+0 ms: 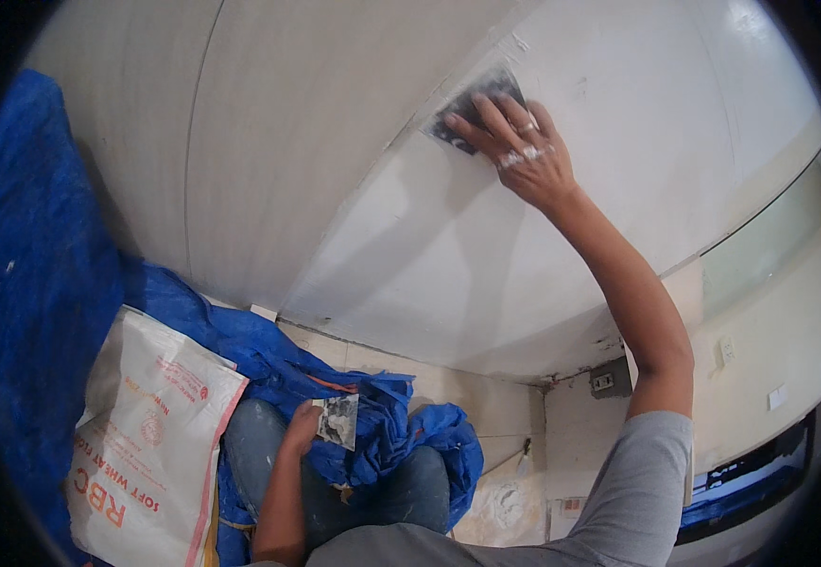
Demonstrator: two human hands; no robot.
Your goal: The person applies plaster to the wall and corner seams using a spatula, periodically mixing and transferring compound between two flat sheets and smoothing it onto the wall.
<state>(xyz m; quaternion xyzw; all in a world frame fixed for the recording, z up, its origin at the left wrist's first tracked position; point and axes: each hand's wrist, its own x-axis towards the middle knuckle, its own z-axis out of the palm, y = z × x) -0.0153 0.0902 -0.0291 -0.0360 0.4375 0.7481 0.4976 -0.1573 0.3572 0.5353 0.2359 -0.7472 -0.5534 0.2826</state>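
My right hand [535,161] reaches up to the white wall [618,180], its fingers spread over a dark, flat putty scraper [497,85]. The scraper lies against the wall beside the vertical seam where the white surface meets a grey panel [278,123]. White smears mark my knuckles, and a ring is on one finger. Low down over my lap, my left hand [302,427] grips the edge of a small, flat square plate [342,421] smeared with whitish paste. The fingertips under that plate are hidden.
Blue tarp [42,255] hangs at the left and bunches around my knees. A white woven sack [155,435] lies on it. At right, a wall socket [602,382] sits near the room corner, and a white-stained patch [505,506] marks the floor.
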